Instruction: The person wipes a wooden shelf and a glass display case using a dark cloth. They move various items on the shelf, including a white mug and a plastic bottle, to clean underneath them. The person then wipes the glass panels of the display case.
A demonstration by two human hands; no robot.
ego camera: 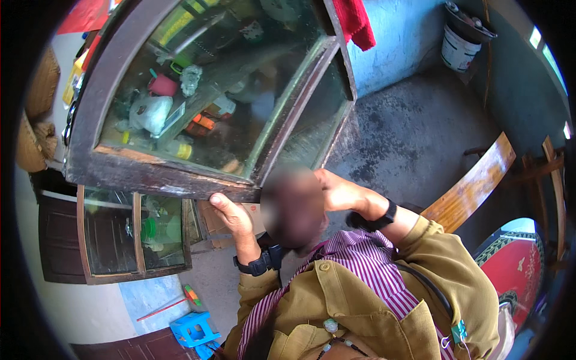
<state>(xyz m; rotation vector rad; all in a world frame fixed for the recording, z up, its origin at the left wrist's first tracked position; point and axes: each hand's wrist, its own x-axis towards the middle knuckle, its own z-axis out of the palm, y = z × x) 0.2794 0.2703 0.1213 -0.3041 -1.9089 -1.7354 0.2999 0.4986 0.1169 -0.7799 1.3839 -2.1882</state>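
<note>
A dark wood-framed glass display cabinet (175,184) fills the upper left, directly before me. Along its near edge, my left hand (231,216) has its thumb raised to the wooden frame, and its other fingers are mostly hidden. My right hand (342,191) lies near the cabinet's front corner with bent fingers. A blurred dark patch covers the space between both hands, so whatever they hold there cannot be made out. Through the glass show a pink cup (163,85), a white plastic bag (150,112) and an orange item (204,121).
A second glass-fronted cabinet (137,270) stands at the left. Below it is a blue plastic stool (194,330). To my right are a varnished wooden board (472,184) and a red patterned round tabletop (515,270). A white bucket (459,49) stands in the far corner.
</note>
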